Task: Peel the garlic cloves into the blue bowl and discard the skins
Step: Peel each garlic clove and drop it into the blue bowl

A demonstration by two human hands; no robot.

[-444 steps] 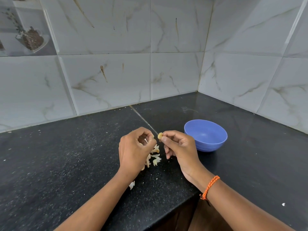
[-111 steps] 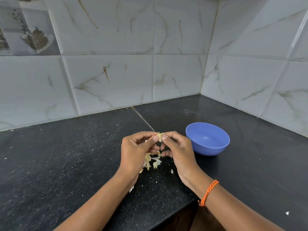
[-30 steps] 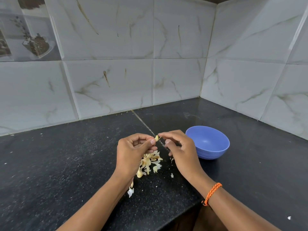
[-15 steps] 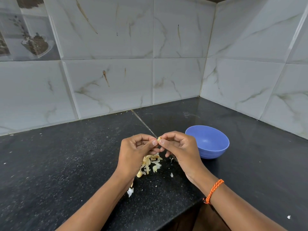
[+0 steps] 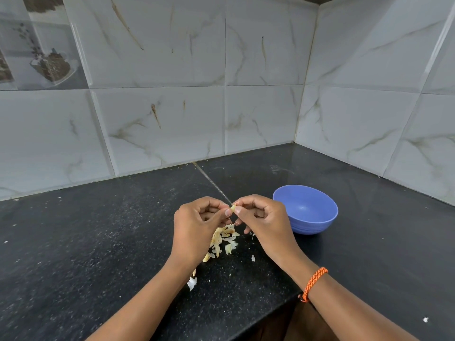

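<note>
A small garlic clove point(image 5: 232, 206) sits pinched between the two hands above the black countertop point(image 5: 98, 242), just left of the blue bowl point(image 5: 305, 209). Only a sliver of it shows between the fingertips: pale yellowish-cream, with what looks like a thin papery edge at its top; whether skin remains on the rest is hidden by the fingers.

The left hand point(image 5: 197, 225) has its fingers curled inward, thumb and forefinger closed on the clove from the left. The right hand point(image 5: 264, 222) mirrors it, thumb and forefinger tips gripping the clove from the right, the other fingers bent underneath. The thumbs of both hands nearly meet at the clove.

Directly below the hands a loose pile of garlic skins point(image 5: 222, 239) lies on the countertop, cream and light tan, curled and flaky. A few stray flakes lie apart from it: one white scrap point(image 5: 191, 283) beside the left forearm and a small chip point(image 5: 253, 258) near the right wrist.

The blue bowl stands upright on the countertop, just beyond the right hand; the part of its inside that shows holds nothing. An orange braided bracelet point(image 5: 314, 283) circles the right wrist. Marbled grey-white wall tiles point(image 5: 258, 70) meet in a corner behind the counter.
</note>
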